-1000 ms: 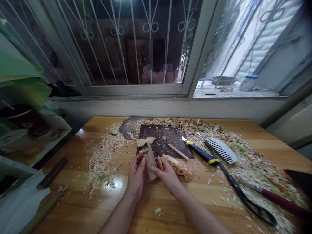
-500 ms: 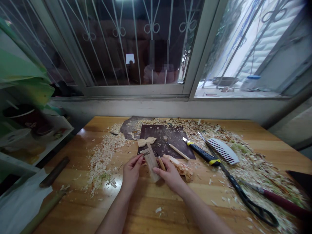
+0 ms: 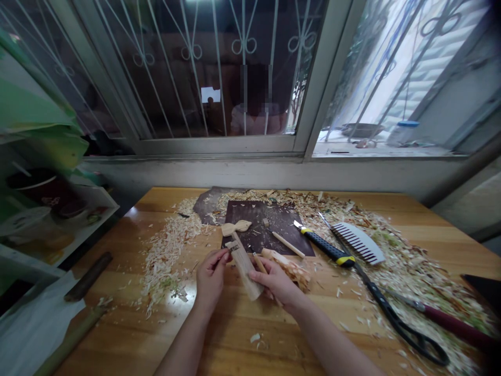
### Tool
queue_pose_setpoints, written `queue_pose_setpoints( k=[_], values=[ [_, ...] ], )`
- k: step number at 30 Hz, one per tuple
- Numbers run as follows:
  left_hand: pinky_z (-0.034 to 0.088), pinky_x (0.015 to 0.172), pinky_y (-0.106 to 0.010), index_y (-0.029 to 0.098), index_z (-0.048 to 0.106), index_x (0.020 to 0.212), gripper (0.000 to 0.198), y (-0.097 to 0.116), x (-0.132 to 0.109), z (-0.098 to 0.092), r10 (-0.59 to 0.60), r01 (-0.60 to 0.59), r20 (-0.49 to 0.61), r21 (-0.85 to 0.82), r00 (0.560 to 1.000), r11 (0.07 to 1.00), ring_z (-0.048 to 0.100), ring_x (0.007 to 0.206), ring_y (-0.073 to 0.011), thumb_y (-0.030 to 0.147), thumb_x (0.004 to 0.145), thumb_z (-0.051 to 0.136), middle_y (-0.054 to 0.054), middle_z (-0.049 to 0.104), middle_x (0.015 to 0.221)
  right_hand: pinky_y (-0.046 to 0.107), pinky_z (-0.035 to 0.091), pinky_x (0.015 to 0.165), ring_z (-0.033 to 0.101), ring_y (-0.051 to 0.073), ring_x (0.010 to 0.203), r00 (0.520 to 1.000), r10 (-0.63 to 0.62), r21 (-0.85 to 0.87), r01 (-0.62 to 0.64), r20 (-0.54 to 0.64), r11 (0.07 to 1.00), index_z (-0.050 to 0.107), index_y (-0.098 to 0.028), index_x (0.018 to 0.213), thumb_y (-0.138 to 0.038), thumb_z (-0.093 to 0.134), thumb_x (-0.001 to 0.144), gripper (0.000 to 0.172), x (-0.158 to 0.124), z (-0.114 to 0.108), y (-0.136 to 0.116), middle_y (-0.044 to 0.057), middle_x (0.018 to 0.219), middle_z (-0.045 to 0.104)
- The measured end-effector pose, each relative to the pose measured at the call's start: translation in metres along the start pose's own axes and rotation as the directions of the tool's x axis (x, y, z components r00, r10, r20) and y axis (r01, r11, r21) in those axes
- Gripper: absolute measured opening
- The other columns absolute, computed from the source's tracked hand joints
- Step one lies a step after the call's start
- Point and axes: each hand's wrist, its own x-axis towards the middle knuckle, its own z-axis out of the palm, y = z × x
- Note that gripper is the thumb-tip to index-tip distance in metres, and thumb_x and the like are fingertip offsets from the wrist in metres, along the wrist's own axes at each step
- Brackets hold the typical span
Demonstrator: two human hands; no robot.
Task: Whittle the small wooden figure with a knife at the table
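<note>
1. My R hand (image 3: 278, 284): thumb & fingers closed on near end of wood block (image 3: 246, 269), wood-handled tool (image 3: 260, 262) also in grip alongside.
2. My L hand (image 3: 210, 274): thumb & index pinched tog. by block's far L edge; can't tell if anything's btwn them, or if they touch the block.
3. Block's tilted, above tabletop (image 3: 219, 337), far end twd dark mat (image 3: 250, 211).
4. Just past it: bow-shaped wood piece (image 3: 236, 227) at mat's L edge.
5. Nr R hand: rough wood chunk (image 3: 291, 266), partly hidden; pale stick (image 3: 288, 245) on mat.
6. Further R: blk/yellow knife (image 3: 325, 248), white comb (image 3: 360, 243), w/ shavings (image 3: 410, 261) around.
</note>
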Motion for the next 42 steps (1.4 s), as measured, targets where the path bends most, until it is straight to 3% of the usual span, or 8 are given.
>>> queue_pose_setpoints(
  k=[4,14,18,23,29,33,37,42],
  values=[
    [0.049,0.072,-0.027,0.017,0.071,0.08,0.02,0.001,0.0,0.001,-0.093,0.092,-0.018,-0.054,0.995,0.994,0.062,0.074,-0.0167,0.033,0.067,0.066,-0.005,0.068,0.082,0.016,0.019,0.031,0.029,0.003,0.037,0.997,0.075,0.052,-0.075,0.003,0.996,0.062,-0.019,0.095,-0.04,0.071,0.062,0.04,-0.001,0.0,0.0,-0.006,0.059,0.05],
    [0.051,0.069,-0.027,0.017,0.07,0.083,0.023,0.002,-0.001,0.002,-0.138,0.133,-0.051,-0.088,0.989,0.987,0.063,0.073,-0.0154,0.033,0.067,0.067,-0.004,0.068,0.083,0.021,0.041,0.055,0.057,0.014,0.071,0.998,-0.04,0.041,0.043,-0.053,0.998,0.059,-0.019,0.102,-0.034,0.071,0.064,0.043,0.005,0.0,0.012,0.002,0.087,0.063],
    [0.051,0.069,-0.028,0.017,0.071,0.082,0.022,0.006,-0.002,0.003,-0.129,0.125,-0.047,-0.072,0.991,0.989,0.063,0.073,-0.0163,0.031,0.065,0.068,-0.006,0.069,0.085,0.03,0.045,0.074,0.058,0.019,0.085,0.992,-0.081,0.005,0.082,-0.095,0.997,0.06,-0.019,0.099,-0.033,0.072,0.062,0.042,0.006,0.002,0.012,0.003,0.093,0.065],
    [0.051,0.07,-0.028,0.017,0.072,0.08,0.02,0.001,-0.001,0.002,-0.089,0.087,-0.06,-0.031,0.994,0.996,0.063,0.074,-0.017,0.03,0.066,0.067,-0.006,0.069,0.081,0.033,0.044,0.079,0.058,0.02,0.087,0.987,-0.135,-0.083,0.127,-0.09,0.988,0.06,-0.019,0.096,-0.031,0.072,0.063,0.037,0.005,0.005,0.011,0.002,0.092,0.064],
    [0.047,0.076,-0.027,0.021,0.072,0.079,0.014,0.004,-0.005,0.0,0.072,-0.065,-0.073,0.093,0.995,0.994,0.061,0.079,-0.0175,0.027,0.07,0.064,-0.005,0.069,0.082,0.024,0.046,0.06,0.057,0.014,0.069,0.999,-0.036,0.051,0.038,-0.04,0.998,0.06,-0.019,0.09,-0.034,0.074,0.058,0.039,0.001,0.009,0.005,0.0,0.079,0.062],
    [0.047,0.075,-0.027,0.022,0.072,0.081,0.015,0.009,-0.007,0.001,0.093,-0.091,-0.016,0.114,0.996,0.989,0.061,0.078,-0.0174,0.027,0.071,0.063,-0.005,0.069,0.082,0.015,0.024,0.031,0.031,0.002,0.034,0.996,0.092,0.11,-0.094,0.017,0.99,0.058,-0.018,0.087,-0.043,0.073,0.058,0.041,-0.003,0.01,0.001,-0.008,0.055,0.047],
    [0.048,0.077,-0.029,0.018,0.071,0.085,0.024,0.009,-0.008,0.005,-0.077,0.077,0.02,-0.009,0.997,0.997,0.062,0.083,-0.0195,0.036,0.072,0.062,-0.007,0.069,0.088,0.015,0.021,0.029,0.026,0.001,0.033,0.997,0.072,0.121,-0.075,0.024,0.99,0.056,-0.018,0.088,-0.042,0.071,0.061,0.04,-0.003,0.01,0.004,-0.009,0.055,0.045],
    [0.046,0.082,-0.031,0.015,0.066,0.096,0.041,0.007,-0.015,0.014,-0.277,0.304,0.197,-0.122,0.94,0.945,0.061,0.093,-0.0224,0.047,0.07,0.061,-0.009,0.067,0.1,0.017,0.029,0.034,0.036,0.005,0.037,0.998,0.019,0.09,-0.013,-0.063,0.996,0.058,-0.02,0.089,-0.04,0.071,0.061,0.037,0.001,0.015,0.011,-0.008,0.055,0.048]
  ],
)
